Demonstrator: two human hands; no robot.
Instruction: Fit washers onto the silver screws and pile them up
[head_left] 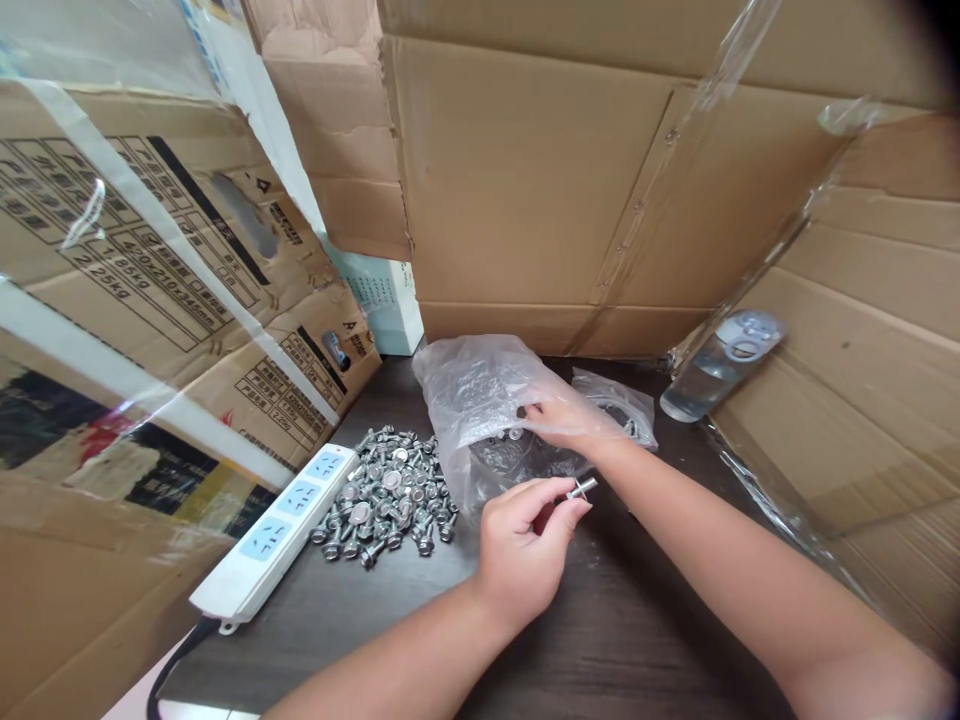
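My left hand [525, 545] is closed, pinching a silver bolt [587, 486] between thumb and forefinger; its shank points right, and a thin washer-like disc sits near my fingertips. Beyond it, my right hand [559, 415] reaches into the mouth of a clear plastic bag [480, 385]. Its fingers are curled and partly hidden, so what they grip cannot be made out. Small washers [514, 434] show inside the bag beside those fingers. To the left of the bag lies a heap of silver flange bolts [394, 490] on the dark table [600, 640].
A white power strip [277, 535] borders the bolt heap on the left. A smaller clear bag [622, 405] lies behind my right forearm. A bottle of clear liquid [712, 370] leans at the right. Cardboard walls [525, 180] and a printed carton [150, 260] enclose the table.
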